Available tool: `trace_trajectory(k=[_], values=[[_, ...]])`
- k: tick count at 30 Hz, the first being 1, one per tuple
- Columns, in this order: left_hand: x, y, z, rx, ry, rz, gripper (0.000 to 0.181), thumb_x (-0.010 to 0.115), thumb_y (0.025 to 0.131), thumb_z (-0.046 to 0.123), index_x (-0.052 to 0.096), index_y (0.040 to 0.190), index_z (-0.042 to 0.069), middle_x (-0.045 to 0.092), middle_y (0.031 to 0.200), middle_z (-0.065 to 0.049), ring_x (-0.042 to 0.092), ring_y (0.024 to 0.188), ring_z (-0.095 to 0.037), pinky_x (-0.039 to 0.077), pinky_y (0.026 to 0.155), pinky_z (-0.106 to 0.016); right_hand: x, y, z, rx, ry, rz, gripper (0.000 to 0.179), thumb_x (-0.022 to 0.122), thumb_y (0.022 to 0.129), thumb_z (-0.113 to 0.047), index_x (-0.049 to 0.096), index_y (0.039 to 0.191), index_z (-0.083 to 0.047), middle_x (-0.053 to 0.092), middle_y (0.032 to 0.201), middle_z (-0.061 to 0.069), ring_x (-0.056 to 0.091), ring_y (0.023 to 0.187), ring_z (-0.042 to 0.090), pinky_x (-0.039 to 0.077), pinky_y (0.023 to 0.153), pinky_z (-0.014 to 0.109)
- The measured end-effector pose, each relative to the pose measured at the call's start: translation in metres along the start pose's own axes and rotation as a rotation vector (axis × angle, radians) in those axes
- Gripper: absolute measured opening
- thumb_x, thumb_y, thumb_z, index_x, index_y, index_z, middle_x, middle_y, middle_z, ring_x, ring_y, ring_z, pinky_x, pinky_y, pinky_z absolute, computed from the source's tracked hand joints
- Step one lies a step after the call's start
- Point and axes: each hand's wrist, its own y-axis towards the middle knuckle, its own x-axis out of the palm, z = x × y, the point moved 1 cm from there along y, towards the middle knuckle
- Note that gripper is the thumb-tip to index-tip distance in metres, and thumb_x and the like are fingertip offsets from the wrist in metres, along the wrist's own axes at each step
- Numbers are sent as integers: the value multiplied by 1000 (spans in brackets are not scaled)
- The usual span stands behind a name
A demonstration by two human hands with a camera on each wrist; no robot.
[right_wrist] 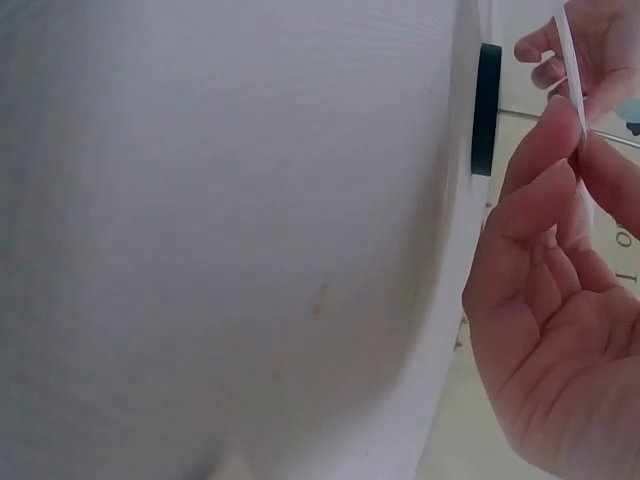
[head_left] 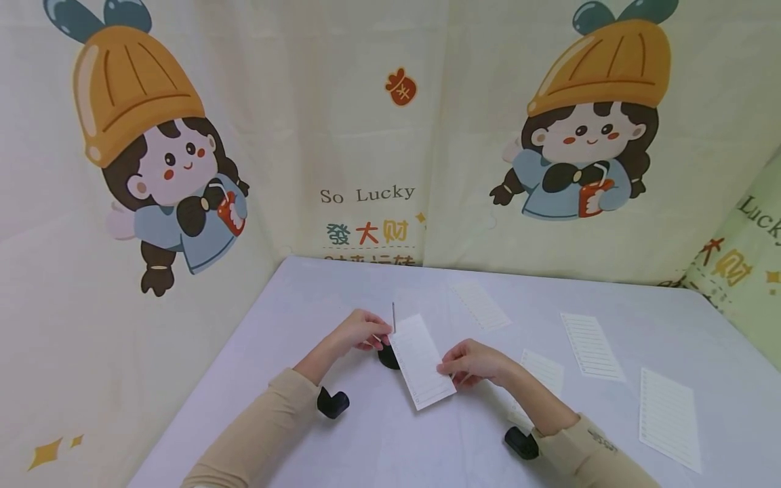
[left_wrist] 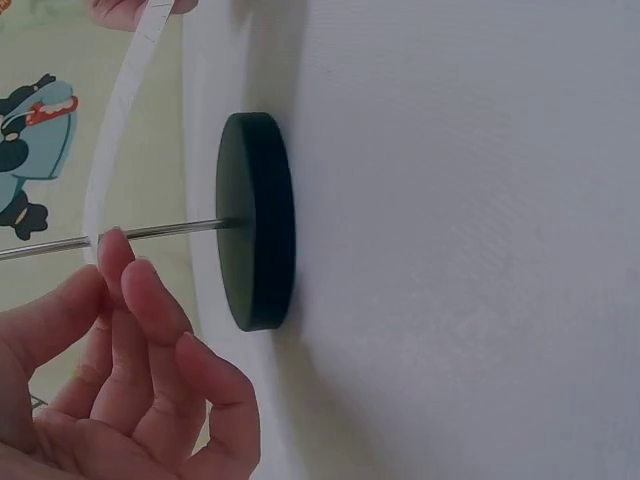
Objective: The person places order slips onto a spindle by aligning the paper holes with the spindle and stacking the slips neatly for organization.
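White ruled sheet point(head_left: 422, 362): I find left hand point(head_left: 364, 331) and right hand point(head_left: 474, 362) pinching opposite edges, grips closed, presumably to steady it at the metal rod point(left_wrist: 180, 229).

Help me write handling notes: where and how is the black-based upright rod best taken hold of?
Probably by the thick rim of the round black base, coming in low from the person's near left: its rim shows there, while the white sheet hides its right side in the head view. The thin upright rod offers little to hold, and the sheet crosses it.
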Motion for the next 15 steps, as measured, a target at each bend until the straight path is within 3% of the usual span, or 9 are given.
trace_trajectory(k=[8,15], values=[[6,6,-12,-37,11,-3,14,63,85,14,66,89,1,63,62,-1,55,50,-8,39,47,-20,6,2,2,76,-61,-9,16,66,82,-18,63,72,-5,58,55,0,48,47,8,38,44,19],[10,7,-18,10,97,1,14,63,85,14,67,85,1,63,61,-2,52,43,-9,32,41,-19,10,3,0,129,-134,8,16,66,83,-16,65,73,-4,58,54,1,48,44,8,39,43,18]])
